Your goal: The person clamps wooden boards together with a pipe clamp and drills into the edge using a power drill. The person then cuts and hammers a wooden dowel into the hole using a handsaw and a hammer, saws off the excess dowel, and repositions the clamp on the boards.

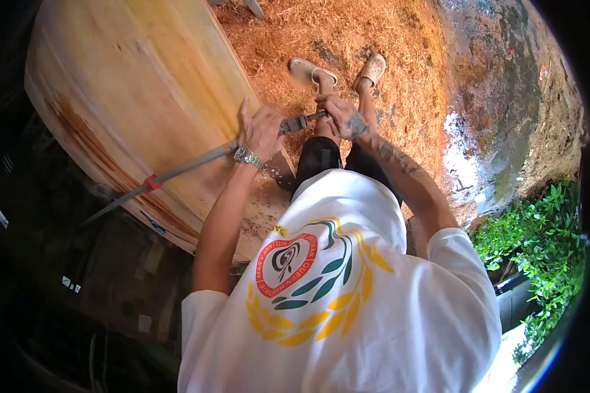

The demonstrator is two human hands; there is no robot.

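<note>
A long grey bar clamp (193,162) with a red piece on its bar lies across a broad wooden panel (170,72). My left hand (262,133), with a watch on its wrist, is closed around the clamp near its dark head, beside the panel's edge. One finger of it sticks up over the wood. At the screw end of the clamp, my right hand (339,116) is closed with its fingers wrapped round the handle, most of which they hide. The far end of the bar runs into shadow at the left.
Wood shavings (406,85) cover the ground around my clogs (372,71). A wet, stained patch of floor (469,150) shows to the right. Green plants (537,242) grow at the lower right. The left side is dark.
</note>
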